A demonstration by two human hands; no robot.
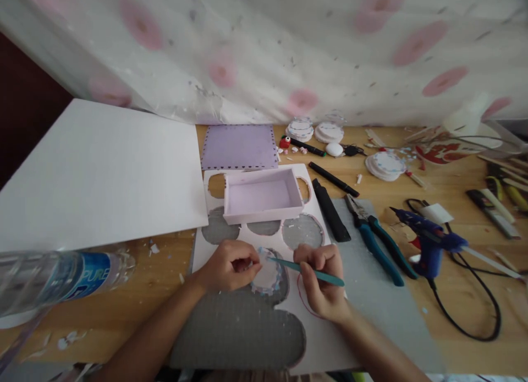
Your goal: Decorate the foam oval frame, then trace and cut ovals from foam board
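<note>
My right hand (322, 277) is closed around a pair of teal tweezers (332, 279), whose tip points left to the edge of a round white disc (266, 274). Bits of pale blue and pink trim run along the disc's rim. At the disc's upper left, my left hand (231, 266) is pinched, fingertips close to the tweezers' tip; what sits between them is too small to make out. Beneath lies a white board (317, 338) with several round holes cut through it, resting on a grey cutting mat (243, 327).
Behind my hands stands a pale lilac open box (264, 211). Pliers (375, 233), a blue glue gun (433, 239) with its cord and black markers (334, 178) lie right. Trimmed white discs (385, 164) sit farther back. Left are a plastic bottle (61, 277) and white sheet (111, 178).
</note>
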